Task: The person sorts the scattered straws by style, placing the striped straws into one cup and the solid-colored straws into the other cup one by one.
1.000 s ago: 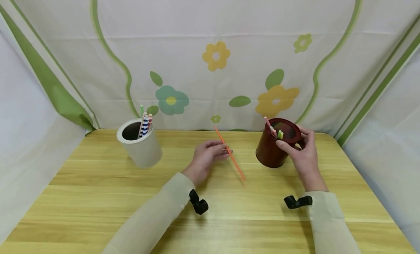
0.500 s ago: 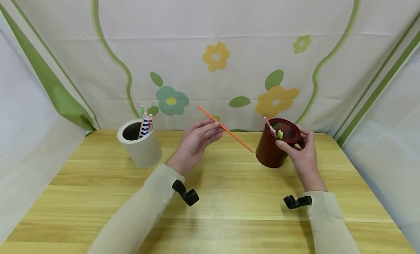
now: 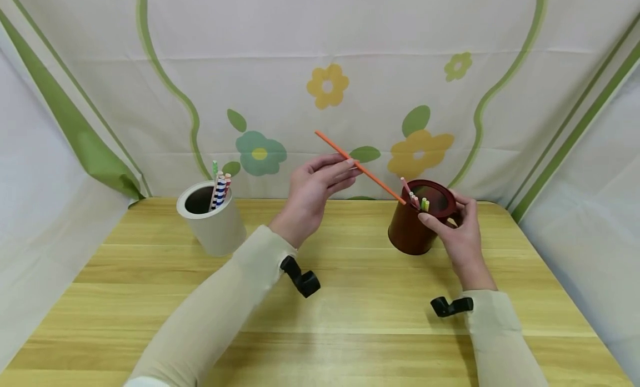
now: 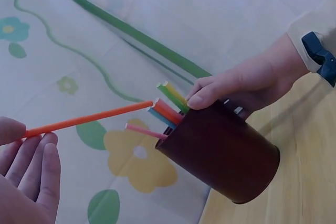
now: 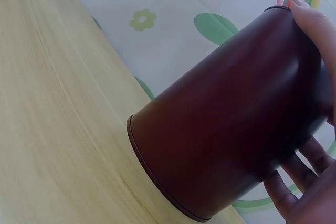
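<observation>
My left hand (image 3: pixel 317 190) pinches an orange straw (image 3: pixel 377 180) between thumb and fingers, high over the table. The straw slants down to the right, and its lower end overlaps the near left rim of a dark red mug (image 3: pixel 411 231) in the head view. Inside the mug stand several pink, green, yellow and blue straws (image 4: pixel 167 109), leaning against the rim. With its thumb at the rim and its fingers round the handle side, my right hand (image 3: pixel 462 231) holds the mug, which is upright on the table. The handle is mostly hidden behind that hand.
On the left of the wooden table (image 3: pixel 350 315) stands a white mug (image 3: pixel 220 231) with several straws (image 3: pixel 220 192), some striped blue or red, one green. A flowered curtain (image 3: pixel 280 87) hangs right behind the table's back edge.
My left hand has lifted the orange straw from low over the table and carried it up, its lower end swinging right to the dark red mug. My right hand has stayed on the mug.
</observation>
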`<state>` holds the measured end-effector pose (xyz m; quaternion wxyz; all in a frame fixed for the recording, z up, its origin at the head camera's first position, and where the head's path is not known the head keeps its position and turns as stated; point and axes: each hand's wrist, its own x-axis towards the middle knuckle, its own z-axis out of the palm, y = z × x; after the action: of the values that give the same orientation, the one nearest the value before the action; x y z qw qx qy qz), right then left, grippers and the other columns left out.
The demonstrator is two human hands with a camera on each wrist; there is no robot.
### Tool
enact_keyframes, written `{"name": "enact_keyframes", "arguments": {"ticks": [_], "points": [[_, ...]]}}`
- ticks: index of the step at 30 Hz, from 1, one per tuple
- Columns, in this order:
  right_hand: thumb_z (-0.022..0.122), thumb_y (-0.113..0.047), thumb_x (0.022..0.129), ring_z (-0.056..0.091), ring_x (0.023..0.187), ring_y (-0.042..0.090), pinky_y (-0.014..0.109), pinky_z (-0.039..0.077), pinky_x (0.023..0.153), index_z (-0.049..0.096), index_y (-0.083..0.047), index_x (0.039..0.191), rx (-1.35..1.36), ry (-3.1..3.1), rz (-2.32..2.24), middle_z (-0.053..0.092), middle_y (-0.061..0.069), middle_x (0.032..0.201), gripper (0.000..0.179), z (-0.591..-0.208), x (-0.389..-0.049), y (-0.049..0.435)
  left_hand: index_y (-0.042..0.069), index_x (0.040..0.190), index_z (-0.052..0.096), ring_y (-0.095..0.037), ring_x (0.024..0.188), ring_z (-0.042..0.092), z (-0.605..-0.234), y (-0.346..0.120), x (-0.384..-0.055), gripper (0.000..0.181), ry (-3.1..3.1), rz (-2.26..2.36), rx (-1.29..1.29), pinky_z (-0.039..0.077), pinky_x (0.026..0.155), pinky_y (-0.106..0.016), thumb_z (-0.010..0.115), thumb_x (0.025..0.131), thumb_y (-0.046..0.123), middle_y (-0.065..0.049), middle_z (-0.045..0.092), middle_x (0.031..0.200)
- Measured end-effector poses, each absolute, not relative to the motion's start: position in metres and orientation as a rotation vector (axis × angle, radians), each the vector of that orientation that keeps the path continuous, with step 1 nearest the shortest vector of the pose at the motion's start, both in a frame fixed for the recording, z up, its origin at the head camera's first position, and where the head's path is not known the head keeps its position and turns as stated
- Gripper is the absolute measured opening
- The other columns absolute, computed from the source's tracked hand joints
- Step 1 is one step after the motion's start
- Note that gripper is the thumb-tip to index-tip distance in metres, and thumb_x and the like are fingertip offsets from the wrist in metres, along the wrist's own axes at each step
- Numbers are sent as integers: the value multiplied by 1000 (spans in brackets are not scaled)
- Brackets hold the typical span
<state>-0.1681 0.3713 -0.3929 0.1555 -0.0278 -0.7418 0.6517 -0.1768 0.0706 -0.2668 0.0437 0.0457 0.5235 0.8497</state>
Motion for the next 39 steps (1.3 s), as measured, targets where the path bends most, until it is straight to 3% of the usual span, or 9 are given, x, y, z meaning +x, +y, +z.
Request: {"name": "enact_keyframes", "arguments": {"ticks": [9, 14, 20, 29, 33, 39], "points": [[88, -15, 92, 51, 122, 7, 9, 51, 89, 42, -26, 154, -99, -2145, 1851, 56, -14, 134, 78, -394, -167, 369, -1, 113, 76, -18, 91, 82, -262, 93, -181, 19, 1621, 2679, 84, 63, 100, -41, 81, 95, 1, -15, 82, 106], [87, -15, 92, 51, 121, 7, 9, 51, 89, 43, -25, 154, -94, -2139, 1850, 56, -13, 133, 77, -393, -168, 369, -3, 119, 75, -25, 99, 82, -263, 100, -182, 27, 1697, 2631, 90, 63, 101, -43, 82, 95, 3, -18, 82, 113], [88, -14, 91, 51, 122, 7, 9, 51, 89, 43, -26, 154, -98, -2135, 1862, 56, -13, 134, 78, -393, -167, 369, 0, 117, 78, -35, 110, 80, -270, 109, -182, 22, 1812, 2515, 97, 64, 98, -40, 81, 96, 6, -19, 82, 112], [87, -13, 91, 50, 122, 8, 10, 52, 88, 43, -26, 154, -89, -2114, 1892, 56, -13, 135, 77, -394, -165, 370, 1, 114, 79, -28, 101, 82, -273, 118, -180, 19, 1926, 2454, 124, 66, 91, -35, 81, 97, 8, -18, 82, 109], [88, -14, 91, 50, 122, 7, 10, 51, 89, 43, -27, 154, -99, -2133, 1875, 56, -13, 135, 78, -393, -166, 369, 1, 116, 79, -31, 103, 81, -271, 121, -179, 21, 1930, 2466, 131, 66, 92, -37, 81, 97, 9, -16, 83, 107], [87, -14, 92, 50, 122, 7, 10, 50, 90, 42, -25, 156, -112, -2145, 1853, 56, -14, 134, 79, -392, -166, 365, 2, 112, 79, -25, 97, 82, -269, 120, -178, 16, 1952, 2492, 151, 65, 95, -40, 80, 98, 9, -16, 82, 107]]}}
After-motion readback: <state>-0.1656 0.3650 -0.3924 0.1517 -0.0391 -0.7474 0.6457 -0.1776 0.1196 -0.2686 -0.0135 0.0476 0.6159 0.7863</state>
